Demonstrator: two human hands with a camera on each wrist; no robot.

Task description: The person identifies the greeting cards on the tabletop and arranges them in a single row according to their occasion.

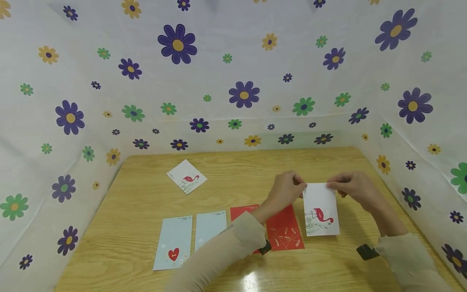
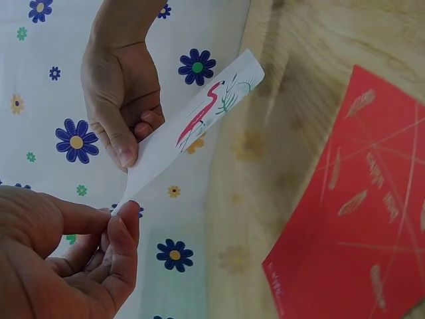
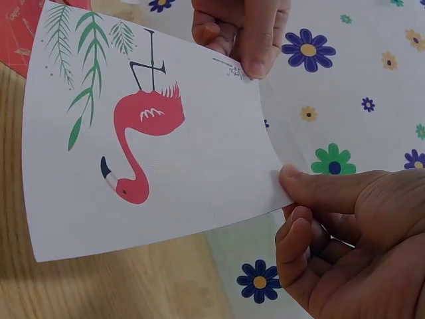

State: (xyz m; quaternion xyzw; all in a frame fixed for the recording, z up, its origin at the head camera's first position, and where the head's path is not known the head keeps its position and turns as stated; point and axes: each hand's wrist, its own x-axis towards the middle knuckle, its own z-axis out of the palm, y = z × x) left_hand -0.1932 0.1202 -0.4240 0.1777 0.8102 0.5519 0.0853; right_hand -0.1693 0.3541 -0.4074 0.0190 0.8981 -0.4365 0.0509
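Note:
A white card with a pink flamingo and green leaves (image 1: pixel 321 207) is held up above the right part of the table. My left hand (image 1: pixel 286 188) pinches its top left corner between thumb and fingers. The top right corner is pinched by my right hand (image 1: pixel 354 188). In the right wrist view the flamingo card (image 3: pixel 199 153) bends slightly between the two hands, its lower end hanging free. Just left of it a red card (image 1: pixel 285 233) with gold feather drawings lies on the table, and another red card (image 1: pixel 242 210) is mostly covered by my left forearm.
Two pale blue cards lie to the left in the row: one with a red heart (image 1: pixel 173 239), the other (image 1: pixel 211 225) partly under my left sleeve. A second flamingo card (image 1: pixel 187 176) rests turned at an angle farther back. Flower-printed cloth (image 1: pixel 226 73) encloses the wooden table (image 1: pixel 127 194).

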